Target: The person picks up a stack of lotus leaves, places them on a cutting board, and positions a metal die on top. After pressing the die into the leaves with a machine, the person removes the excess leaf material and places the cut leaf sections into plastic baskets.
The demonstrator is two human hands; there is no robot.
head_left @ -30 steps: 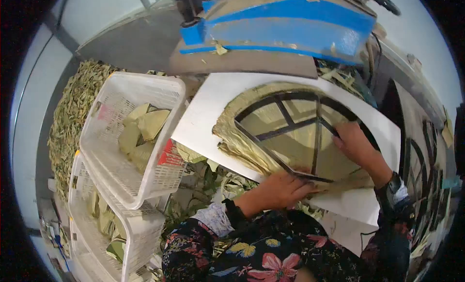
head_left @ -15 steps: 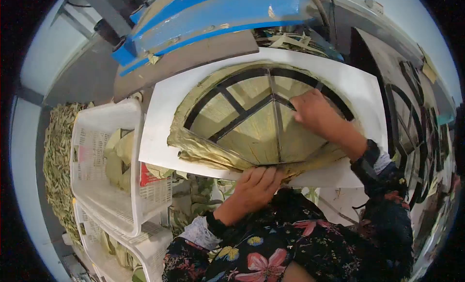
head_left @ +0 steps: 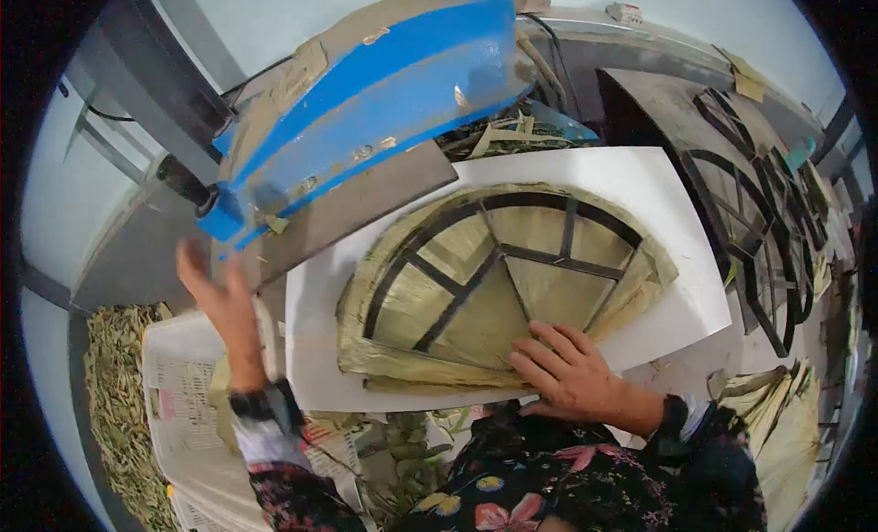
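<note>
Seen from the head camera, looking forward and down, two bare hands are well apart. The left hand [head_left: 219, 299] is raised at the left, its fingers spread and holding nothing that can be seen. It is near the left end of a blue machine part [head_left: 402, 102] and a brown board [head_left: 366, 198]; whether it touches either, I cannot tell. The right hand [head_left: 572, 372] is palm down near the center, fingers slightly parted, resting on the near edge of the leaf sheets [head_left: 480, 335].

These dry, yellow-green sheets are spread in a broad fan on a white board [head_left: 325, 349], with layered folds along the near side and to the right. A dark fan-shaped frame [head_left: 585, 265] lies flat on them, its curved side far and its spokes dividing the fan into panels. The fingertips of the right hand are at the near end of a thin center spoke.

At the near left, a white plastic crate [head_left: 197, 363] sits below the left forearm, beside a heap of dry leaf pieces [head_left: 114, 386] farther left. To the right of the white board, more dark frames [head_left: 745, 230] lie overlapping on a dark surface. Nearer, at the right, is a bundle of folded pale leaves [head_left: 777, 431]. Both sleeves [head_left: 302, 495] are black with a floral print.
</note>
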